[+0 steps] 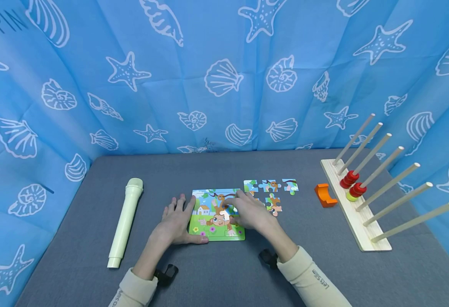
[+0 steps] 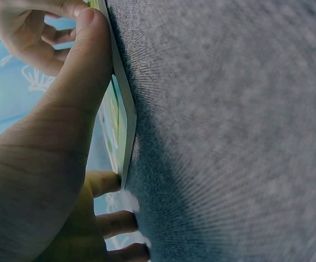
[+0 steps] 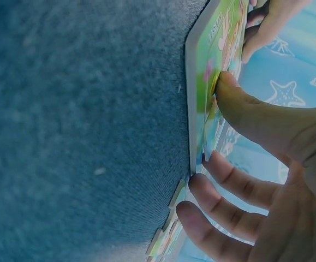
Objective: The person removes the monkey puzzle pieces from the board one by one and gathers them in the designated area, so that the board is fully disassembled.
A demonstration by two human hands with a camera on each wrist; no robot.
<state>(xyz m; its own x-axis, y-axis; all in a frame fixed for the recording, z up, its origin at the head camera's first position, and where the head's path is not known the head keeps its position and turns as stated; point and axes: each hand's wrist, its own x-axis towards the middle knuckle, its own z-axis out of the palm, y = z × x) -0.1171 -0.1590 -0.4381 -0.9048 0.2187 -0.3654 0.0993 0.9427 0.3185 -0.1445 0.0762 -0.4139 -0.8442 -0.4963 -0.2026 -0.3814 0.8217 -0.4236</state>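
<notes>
A jigsaw puzzle board (image 1: 216,236) with a monkey picture lies flat on the table. My left hand (image 1: 176,224) rests at its left side, fingers spread along the left edge and thumb (image 2: 95,41) along the front edge. Over the board's right part, my right hand (image 1: 253,211) pinches a puzzle piece (image 3: 208,128) between thumb and fingers; the hand hides much of that piece. A white gap in the picture shows beside the fingertips. Beyond the right hand lie several loose puzzle pieces (image 1: 269,186), one partly covered by it.
A pale green toy microphone (image 1: 122,226) lies at the left. On the right stand an orange curved block (image 1: 325,196) and a wooden peg rack (image 1: 356,217) with red and yellow-green beads (image 1: 356,190). A blue shell-patterned curtain (image 1: 224,106) hangs behind the grey table (image 1: 216,273).
</notes>
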